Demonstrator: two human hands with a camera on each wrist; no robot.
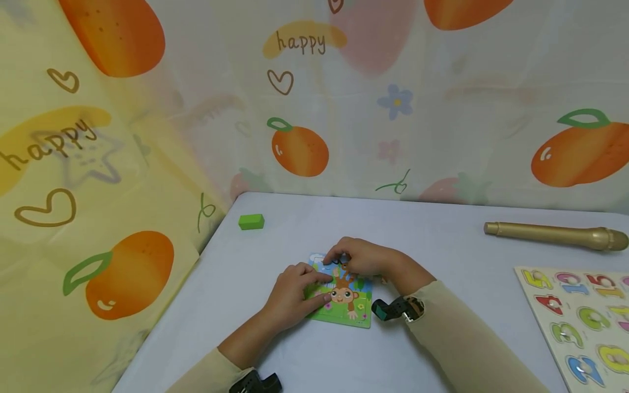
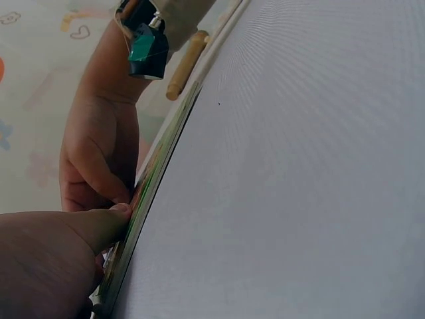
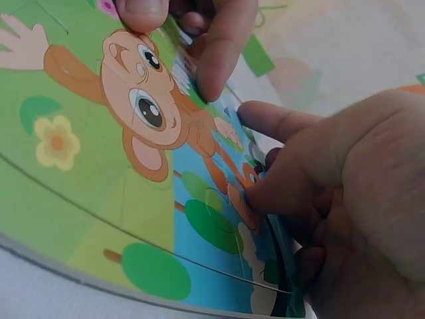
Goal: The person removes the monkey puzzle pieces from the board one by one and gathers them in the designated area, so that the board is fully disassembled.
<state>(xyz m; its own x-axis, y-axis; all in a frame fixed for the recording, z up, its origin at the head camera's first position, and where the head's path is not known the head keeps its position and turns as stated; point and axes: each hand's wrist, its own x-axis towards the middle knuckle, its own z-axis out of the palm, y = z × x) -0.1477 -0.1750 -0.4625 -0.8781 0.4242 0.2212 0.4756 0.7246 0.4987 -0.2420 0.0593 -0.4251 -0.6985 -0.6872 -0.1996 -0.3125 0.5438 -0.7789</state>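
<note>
A flat picture puzzle [image 1: 361,316] of a brown monkey on green grass and blue sky lies on the table, with thin seams across its picture. My left hand [image 1: 292,295] rests on its left side, thumb and fingers stretched over the picture. At the far edge my right hand [image 1: 366,256] bends over the puzzle. The right wrist view shows the right thumb [image 3: 275,193] against the surface by the monkey's lower body, the index finger reaching across and the other fingers curled at the edge. In the left wrist view, the left thumb [image 2: 99,226] lies at the puzzle's rim.
A green block [image 1: 251,221] sits at the back left. To the right are a gold microphone-shaped stick [image 1: 555,233] and a board of colourful numbers [image 1: 565,311] with knobs. A fruit-printed cloth [image 1: 344,125] hangs behind the white table [image 1: 437,234]. Both wrists wear small black cameras.
</note>
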